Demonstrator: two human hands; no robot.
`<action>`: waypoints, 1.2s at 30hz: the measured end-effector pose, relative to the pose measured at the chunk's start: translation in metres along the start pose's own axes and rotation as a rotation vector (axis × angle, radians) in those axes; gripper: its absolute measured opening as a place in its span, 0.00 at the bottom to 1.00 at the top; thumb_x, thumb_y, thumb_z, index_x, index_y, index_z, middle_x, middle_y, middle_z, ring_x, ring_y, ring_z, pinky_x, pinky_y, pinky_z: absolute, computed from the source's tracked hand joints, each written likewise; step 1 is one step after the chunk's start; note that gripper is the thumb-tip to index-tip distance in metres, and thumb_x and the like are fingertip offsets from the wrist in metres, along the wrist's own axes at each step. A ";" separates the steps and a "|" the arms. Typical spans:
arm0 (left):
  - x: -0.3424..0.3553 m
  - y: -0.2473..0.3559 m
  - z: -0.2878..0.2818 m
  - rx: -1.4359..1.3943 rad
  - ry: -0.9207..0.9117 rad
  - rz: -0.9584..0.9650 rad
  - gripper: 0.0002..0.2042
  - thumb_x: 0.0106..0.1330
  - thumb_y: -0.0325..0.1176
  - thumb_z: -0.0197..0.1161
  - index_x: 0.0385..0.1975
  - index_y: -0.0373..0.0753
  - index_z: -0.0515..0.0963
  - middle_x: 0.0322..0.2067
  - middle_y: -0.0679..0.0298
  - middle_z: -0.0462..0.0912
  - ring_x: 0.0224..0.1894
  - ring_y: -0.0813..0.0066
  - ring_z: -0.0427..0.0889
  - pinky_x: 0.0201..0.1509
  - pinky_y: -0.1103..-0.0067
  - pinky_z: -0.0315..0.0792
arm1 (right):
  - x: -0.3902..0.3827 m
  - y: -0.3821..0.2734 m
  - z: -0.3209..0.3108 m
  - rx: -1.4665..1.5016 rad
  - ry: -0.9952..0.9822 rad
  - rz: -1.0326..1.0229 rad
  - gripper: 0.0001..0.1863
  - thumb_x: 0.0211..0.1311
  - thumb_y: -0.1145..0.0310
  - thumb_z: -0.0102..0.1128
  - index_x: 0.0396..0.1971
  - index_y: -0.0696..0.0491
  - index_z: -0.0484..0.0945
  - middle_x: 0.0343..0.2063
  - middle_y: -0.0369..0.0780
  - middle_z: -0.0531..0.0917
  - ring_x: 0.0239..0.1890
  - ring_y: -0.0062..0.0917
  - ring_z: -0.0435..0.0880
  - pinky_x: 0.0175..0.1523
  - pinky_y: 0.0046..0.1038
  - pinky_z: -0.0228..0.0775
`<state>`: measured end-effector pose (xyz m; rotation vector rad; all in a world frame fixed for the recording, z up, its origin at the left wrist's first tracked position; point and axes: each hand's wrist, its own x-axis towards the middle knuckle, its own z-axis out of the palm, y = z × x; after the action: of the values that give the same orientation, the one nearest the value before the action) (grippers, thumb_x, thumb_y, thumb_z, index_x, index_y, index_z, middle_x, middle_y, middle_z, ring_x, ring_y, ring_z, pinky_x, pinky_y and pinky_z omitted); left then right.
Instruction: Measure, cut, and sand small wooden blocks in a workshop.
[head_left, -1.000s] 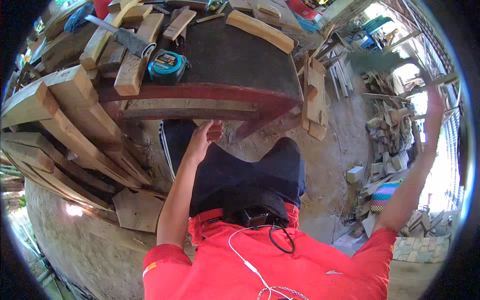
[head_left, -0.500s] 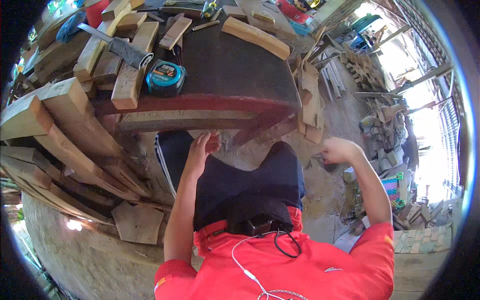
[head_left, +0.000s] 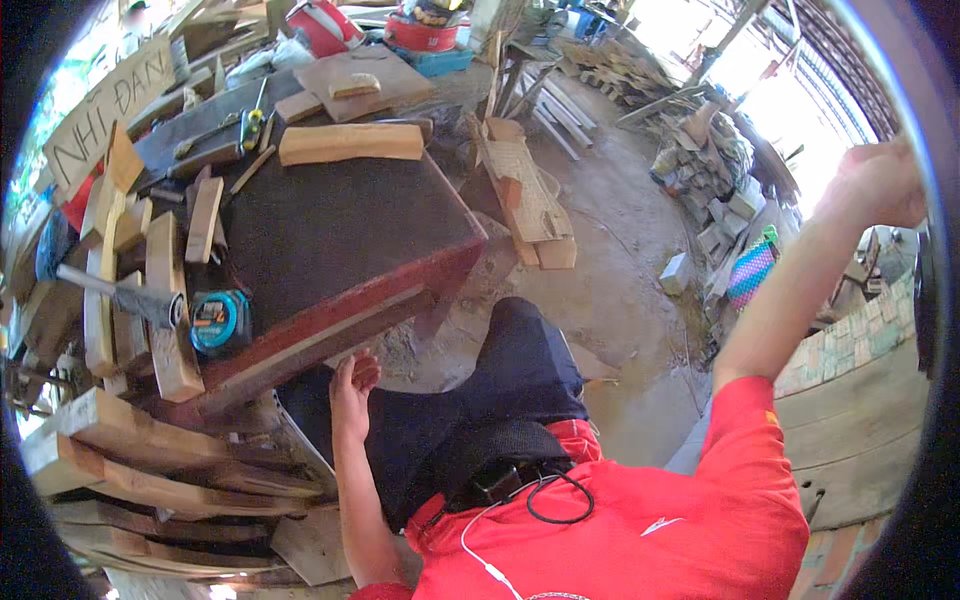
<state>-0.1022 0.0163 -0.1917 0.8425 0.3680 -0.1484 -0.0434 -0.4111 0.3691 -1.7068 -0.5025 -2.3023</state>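
Right hand (head_left: 882,187) risen to view's rim | blurred, grip can't be told | left hand (head_left: 352,394) loosely open near table (head_left: 330,215)

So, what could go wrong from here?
The teal-and-black tape measure sits close to the front edge of the dark-topped table, so a bump could knock it off. The grey-wrapped tool lies across wooden blocks and might slide if they shift. The right hand is out at the rim of the view, blurred, so a knock or a poor grip there could be hard to spot.
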 end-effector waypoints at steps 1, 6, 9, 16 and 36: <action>0.000 0.000 -0.001 0.022 0.020 -0.014 0.18 0.76 0.44 0.53 0.51 0.36 0.78 0.41 0.62 0.84 0.42 0.74 0.82 0.52 0.76 0.73 | -0.013 -0.013 0.005 0.030 0.004 0.091 0.15 0.66 0.67 0.61 0.35 0.68 0.80 0.37 0.50 0.85 0.38 0.31 0.83 0.46 0.32 0.74; -0.004 0.000 -0.003 0.012 0.013 0.006 0.18 0.76 0.44 0.53 0.52 0.36 0.78 0.41 0.62 0.84 0.42 0.73 0.82 0.52 0.76 0.74 | -0.196 -0.101 0.016 0.034 -1.341 -0.085 0.11 0.60 0.73 0.51 0.37 0.60 0.82 0.33 0.50 0.84 0.36 0.40 0.83 0.44 0.41 0.74; -0.006 0.002 -0.002 0.037 0.017 0.027 0.18 0.76 0.43 0.53 0.52 0.35 0.78 0.42 0.62 0.83 0.42 0.74 0.82 0.53 0.75 0.74 | -0.276 -0.125 -0.016 0.548 -2.328 -0.041 0.12 0.54 0.73 0.53 0.35 0.57 0.83 0.35 0.52 0.85 0.40 0.47 0.84 0.47 0.46 0.75; -0.002 -0.003 -0.002 0.101 0.066 -0.018 0.18 0.76 0.45 0.52 0.46 0.35 0.80 0.37 0.61 0.83 0.40 0.72 0.82 0.51 0.74 0.75 | -0.288 -0.080 -0.063 0.351 -2.252 0.378 0.12 0.56 0.71 0.50 0.35 0.58 0.81 0.31 0.54 0.83 0.39 0.51 0.82 0.47 0.47 0.73; -0.014 0.005 0.219 0.304 -0.724 -0.223 0.28 0.78 0.55 0.37 0.63 0.41 0.71 0.58 0.62 0.77 0.55 0.69 0.79 0.63 0.72 0.69 | -0.268 -0.077 -0.101 0.642 -0.904 1.438 0.15 0.61 0.79 0.59 0.49 0.64 0.80 0.46 0.43 0.85 0.47 0.22 0.82 0.55 0.25 0.73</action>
<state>-0.0570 -0.1452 -0.0498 0.9828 -0.2518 -0.7078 -0.0825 -0.3861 0.0767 -1.6807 -0.0145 -0.3062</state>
